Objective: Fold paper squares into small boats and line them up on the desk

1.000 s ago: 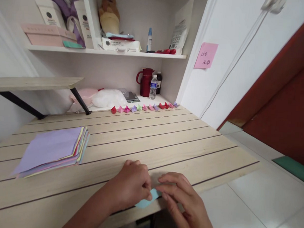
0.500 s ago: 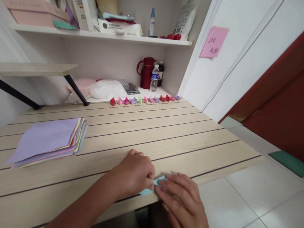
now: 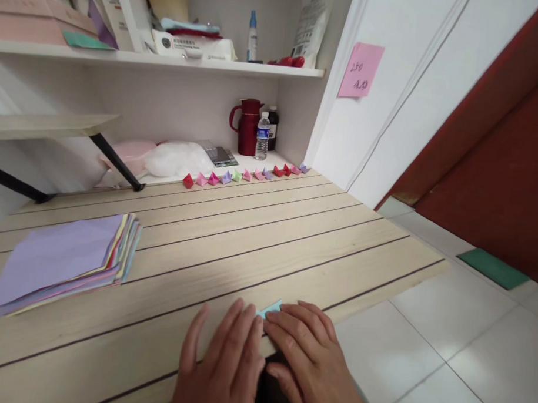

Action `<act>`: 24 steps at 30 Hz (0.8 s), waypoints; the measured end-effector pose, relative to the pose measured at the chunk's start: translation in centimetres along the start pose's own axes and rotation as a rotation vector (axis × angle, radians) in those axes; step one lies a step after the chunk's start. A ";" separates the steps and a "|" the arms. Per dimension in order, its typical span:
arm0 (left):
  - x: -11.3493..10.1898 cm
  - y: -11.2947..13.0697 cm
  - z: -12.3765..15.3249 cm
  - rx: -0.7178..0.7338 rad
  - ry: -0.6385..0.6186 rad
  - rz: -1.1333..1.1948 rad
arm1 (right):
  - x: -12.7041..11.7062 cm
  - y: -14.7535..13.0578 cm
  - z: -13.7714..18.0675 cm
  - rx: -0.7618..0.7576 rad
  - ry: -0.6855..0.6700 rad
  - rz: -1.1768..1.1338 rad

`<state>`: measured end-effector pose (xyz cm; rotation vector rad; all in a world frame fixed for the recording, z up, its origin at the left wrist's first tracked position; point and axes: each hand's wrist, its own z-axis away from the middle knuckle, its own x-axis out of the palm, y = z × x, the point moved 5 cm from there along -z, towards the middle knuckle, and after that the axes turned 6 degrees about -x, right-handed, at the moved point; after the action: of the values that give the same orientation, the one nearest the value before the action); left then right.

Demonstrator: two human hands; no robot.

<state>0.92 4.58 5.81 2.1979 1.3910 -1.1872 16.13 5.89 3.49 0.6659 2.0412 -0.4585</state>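
Note:
A small folded piece of light blue paper (image 3: 270,308) lies near the front edge of the wooden table, mostly hidden under my fingers. My right hand (image 3: 307,351) rests on its right side, fingers stretched out and lying flat. On the left, my left hand (image 3: 223,358) is open with its fingers extended, the fingertips at the paper's left end. Whether those fingertips press on the paper or only lie beside it, I cannot tell.
A stack of coloured paper sheets (image 3: 64,259) lies at the left of the table (image 3: 214,241). Several small folded paper pieces (image 3: 226,177) line the back edge. Behind them stand a red jug (image 3: 248,127) and a water bottle (image 3: 262,136). A small raised shelf (image 3: 51,126) stands back left.
My left hand has gone from a closed fist over the paper to open, extended fingers, lower and nearer me. My right hand stays on the paper. The whole view has shifted slightly.

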 end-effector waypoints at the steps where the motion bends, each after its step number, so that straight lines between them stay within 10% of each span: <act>1: 0.6 0.8 1.0 -0.040 0.016 -0.019 | -0.1 -0.1 -0.1 0.011 0.011 -0.003; 24: 1.7 2.8 4.8 -0.357 -0.063 -0.141 | 0.7 -1.1 0.6 -0.021 0.082 0.186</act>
<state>1.23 1.29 1.05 1.8298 1.6107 -0.9525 15.55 4.88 2.63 0.8649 2.0341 -0.3054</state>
